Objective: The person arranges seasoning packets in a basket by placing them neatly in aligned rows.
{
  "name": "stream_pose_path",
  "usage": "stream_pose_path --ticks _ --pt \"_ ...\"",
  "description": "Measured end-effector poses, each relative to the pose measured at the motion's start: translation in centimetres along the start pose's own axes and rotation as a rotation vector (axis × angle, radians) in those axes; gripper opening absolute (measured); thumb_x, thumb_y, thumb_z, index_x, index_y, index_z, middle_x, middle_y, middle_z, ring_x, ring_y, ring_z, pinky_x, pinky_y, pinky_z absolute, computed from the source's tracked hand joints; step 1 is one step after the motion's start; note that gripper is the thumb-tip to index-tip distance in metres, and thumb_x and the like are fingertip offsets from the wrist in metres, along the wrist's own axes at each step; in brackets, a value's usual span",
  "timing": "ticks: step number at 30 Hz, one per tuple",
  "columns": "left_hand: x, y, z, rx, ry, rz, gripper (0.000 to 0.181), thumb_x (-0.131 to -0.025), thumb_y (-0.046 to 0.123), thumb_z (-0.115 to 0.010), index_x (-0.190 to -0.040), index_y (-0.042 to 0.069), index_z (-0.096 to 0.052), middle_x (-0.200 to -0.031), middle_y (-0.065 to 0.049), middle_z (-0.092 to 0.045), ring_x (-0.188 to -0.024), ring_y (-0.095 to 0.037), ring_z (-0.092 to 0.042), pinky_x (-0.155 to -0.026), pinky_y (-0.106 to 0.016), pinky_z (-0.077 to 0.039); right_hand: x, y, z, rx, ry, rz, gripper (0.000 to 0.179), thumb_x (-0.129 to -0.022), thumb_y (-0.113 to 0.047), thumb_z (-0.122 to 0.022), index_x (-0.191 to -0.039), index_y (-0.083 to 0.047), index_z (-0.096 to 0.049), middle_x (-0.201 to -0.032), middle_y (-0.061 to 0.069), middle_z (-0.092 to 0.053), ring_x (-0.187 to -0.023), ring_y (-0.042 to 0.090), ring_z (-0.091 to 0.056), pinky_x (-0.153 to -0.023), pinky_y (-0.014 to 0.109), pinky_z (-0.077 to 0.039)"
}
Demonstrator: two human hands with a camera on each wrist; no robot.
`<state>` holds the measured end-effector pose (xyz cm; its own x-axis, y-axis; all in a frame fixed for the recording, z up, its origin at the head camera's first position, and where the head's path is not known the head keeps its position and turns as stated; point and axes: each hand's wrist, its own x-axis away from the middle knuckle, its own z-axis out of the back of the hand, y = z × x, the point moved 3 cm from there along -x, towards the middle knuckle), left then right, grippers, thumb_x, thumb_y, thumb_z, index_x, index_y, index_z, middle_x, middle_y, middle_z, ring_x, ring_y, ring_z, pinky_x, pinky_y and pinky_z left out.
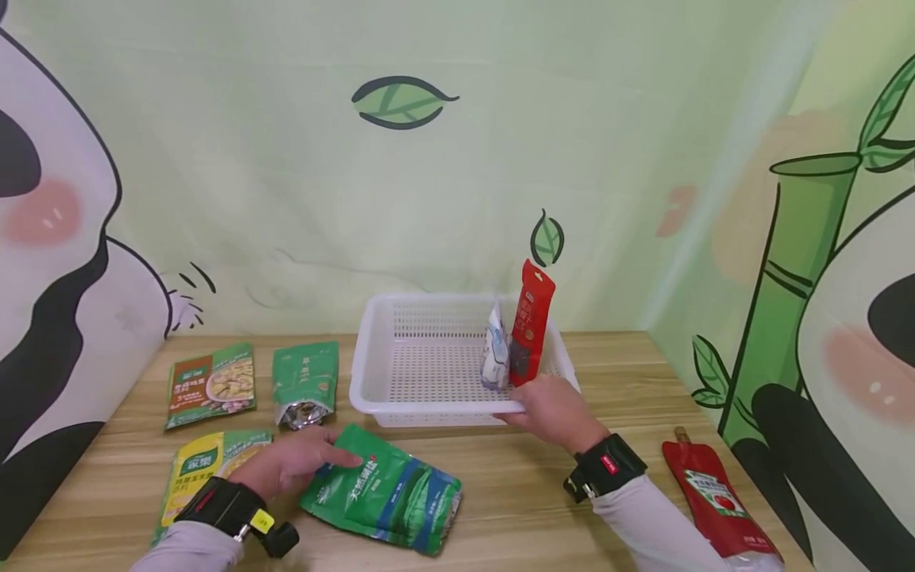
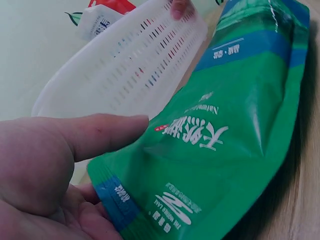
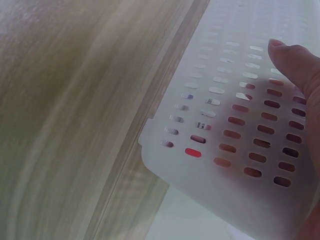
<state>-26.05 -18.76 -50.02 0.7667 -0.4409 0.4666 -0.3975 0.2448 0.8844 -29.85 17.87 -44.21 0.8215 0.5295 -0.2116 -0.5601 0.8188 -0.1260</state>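
Note:
My left hand [image 1: 296, 461] pinches one end of a green pouch with blue bands [image 1: 389, 492], thumb on its printed face and fingers behind it. In the left wrist view the pouch [image 2: 215, 125] slants up and away from the thumb. My right hand [image 1: 554, 409] grips the front rim of a white perforated basket [image 1: 429, 407] near its right corner. From the right wrist, the thumb lies on the outside of the basket wall [image 3: 200, 85], with the fingers over the inner side. Inside the basket, a red packet [image 1: 532, 326] and a small white packet [image 1: 496, 349] stand upright at the right.
Left on the wooden table [image 1: 543, 508] lie a brown-and-green packet [image 1: 210, 385], a green pouch with a silvery end [image 1: 306, 381] and a yellow packet [image 1: 193, 469], partly behind my left wrist. A red spouted ketchup pouch [image 1: 718, 496] lies far right. A printed cloth [image 1: 457, 199] hangs behind.

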Motion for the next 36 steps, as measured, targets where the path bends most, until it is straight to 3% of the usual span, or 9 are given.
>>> stream_pose_path --ticks 8,14,20,24,29,36 --pt "0.2 0.1 0.0 0.045 -0.012 0.037 0.043 -0.092 0.007 -0.071 -0.132 0.000 -0.057 -0.107 -0.009 -0.075 -0.097 -0.023 -0.073 -0.089 -0.043 -0.059 -0.1 -0.4 0.2 0.006 0.020 0.001 0.036 -0.087 -0.038 -0.082 -0.111 -0.011 -0.079 -0.078 -0.005 -0.074 -0.057 0.003 -0.053 -0.055 0.017 -0.043" --pt "0.2 0.0 0.0 0.070 -0.081 0.039 0.041 -0.092 0.005 -0.071 -0.130 0.004 -0.054 -0.110 -0.009 -0.075 -0.101 -0.025 -0.073 -0.091 -0.044 -0.059 -0.2 -0.6 0.1 -0.003 0.022 0.009 0.037 -0.087 -0.038 -0.082 -0.113 -0.012 -0.079 -0.081 -0.005 -0.075 -0.057 0.002 -0.053 -0.055 0.017 -0.044" --pt "0.5 -0.2 -0.4 0.088 -0.163 0.009 0.042 -0.093 0.006 -0.070 -0.132 0.000 -0.053 -0.115 -0.011 -0.074 -0.104 -0.027 -0.073 -0.093 -0.048 -0.059 -0.3 -0.7 -0.2 -0.014 0.001 0.005 0.039 -0.088 -0.040 -0.080 -0.116 -0.014 -0.078 -0.084 -0.006 -0.076 -0.058 0.001 -0.055 -0.056 0.016 -0.046" --pt "0.7 -0.3 -0.9 0.111 -0.182 -0.009 0.043 -0.096 0.008 -0.067 -0.135 -0.002 -0.052 -0.118 -0.012 -0.073 -0.107 -0.028 -0.073 -0.094 -0.048 -0.058 -0.3 -0.7 -0.2 -0.009 0.008 0.004 0.037 -0.088 -0.040 -0.080 -0.115 -0.014 -0.079 -0.078 -0.008 -0.074 -0.055 0.000 -0.053 -0.054 0.017 -0.044" --pt "1.0 0.0 -1.6 0.057 -0.112 -0.019 0.045 -0.096 0.010 -0.066 -0.136 -0.001 -0.048 -0.118 -0.013 -0.072 -0.103 -0.028 -0.072 -0.092 -0.048 -0.059 -0.3 -0.5 0.0 0.004 0.016 -0.001 0.035 -0.087 -0.040 -0.081 -0.110 -0.014 -0.080 -0.066 -0.010 -0.068 -0.051 0.000 -0.049 -0.051 0.018 -0.040" --pt "1.7 2.5 -2.7 -0.214 0.061 -0.060 0.032 -0.096 0.015 -0.069 -0.122 0.001 -0.057 -0.105 -0.010 -0.072 -0.092 -0.022 -0.071 -0.082 -0.041 -0.059 -0.1 -0.3 0.3 0.010 -0.021 -0.017 0.032 -0.087 -0.042 -0.080 -0.106 -0.016 -0.080 -0.060 -0.014 -0.060 -0.050 0.000 -0.047 -0.049 0.018 -0.038"
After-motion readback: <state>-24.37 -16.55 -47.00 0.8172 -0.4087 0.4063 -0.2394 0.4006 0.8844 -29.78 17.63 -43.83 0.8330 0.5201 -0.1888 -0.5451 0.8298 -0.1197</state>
